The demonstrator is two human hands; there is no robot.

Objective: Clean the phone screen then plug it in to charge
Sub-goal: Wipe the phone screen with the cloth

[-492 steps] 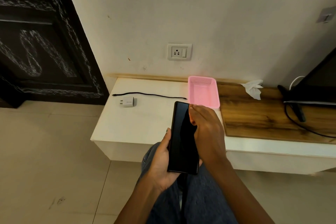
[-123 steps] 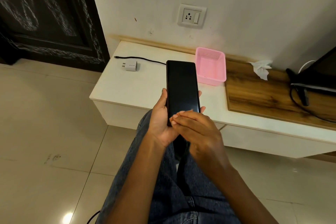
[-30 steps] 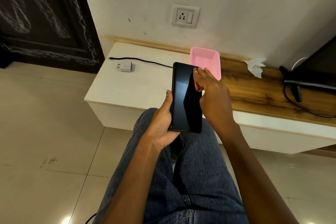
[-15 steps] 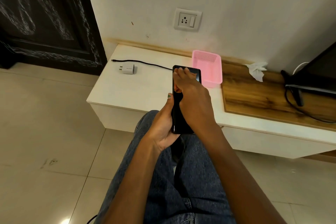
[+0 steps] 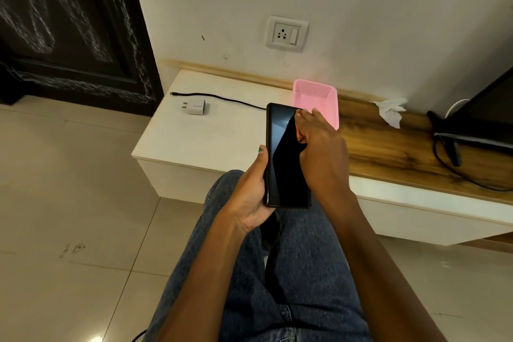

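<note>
My left hand (image 5: 249, 197) grips a black phone (image 5: 280, 164) upright over my lap, thumb on its left edge, the dark screen facing me. My right hand (image 5: 322, 153) lies over the phone's upper right part, fingertips touching the screen near the top corner; I see no cloth in it. A white charger adapter (image 5: 195, 107) and a black cable (image 5: 227, 98) lie unplugged on the white shelf (image 5: 211, 136). A wall socket (image 5: 286, 36) with a switch sits above the shelf. A crumpled white tissue (image 5: 390, 112) lies on the wooden board (image 5: 394, 153).
A pink plastic basket (image 5: 316, 91) stands on the shelf just behind the phone. At far right a dark screen (image 5: 485, 116) stands with black cables (image 5: 449, 153) trailing over the wood. A dark patterned door (image 5: 69, 22) is at left, above a tiled floor.
My right hand slid from the top middle of the screen to its upper right corner, uncovering most of the glass. My left hand keeps the same hold.
</note>
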